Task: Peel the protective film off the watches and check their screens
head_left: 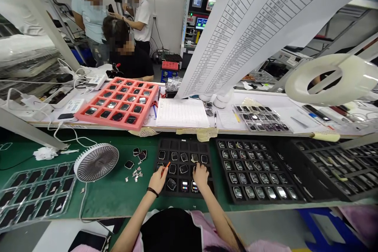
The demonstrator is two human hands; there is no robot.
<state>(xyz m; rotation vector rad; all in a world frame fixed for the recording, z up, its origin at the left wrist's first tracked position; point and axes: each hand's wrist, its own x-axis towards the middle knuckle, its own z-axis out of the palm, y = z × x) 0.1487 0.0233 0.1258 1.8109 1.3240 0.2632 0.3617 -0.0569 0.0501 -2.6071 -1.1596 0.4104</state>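
Note:
My left hand (157, 180) is closed around a thin orange stick-like tool (168, 164), its tip pointing up and to the right. Below both hands lies a black foam tray (189, 144) with square watch cases in its compartments. My right hand (201, 175) reaches into the tray's right part with curled fingers; what they grip is hidden under them. Near it, a lit smartwatch (195, 186) shows coloured icons, and a second lit smartwatch (184, 186) sits to its left. A dark watch case (171, 184) lies just right of my left hand.
Loose watch parts (139, 153) and small pale pieces (136, 173) lie left of the tray. A white fan (96, 162) and a clear tray (38, 189) stand farther left. A fuller black tray (256, 171) is at right. A pink tray (118, 100) rests on the shelf; people are beyond.

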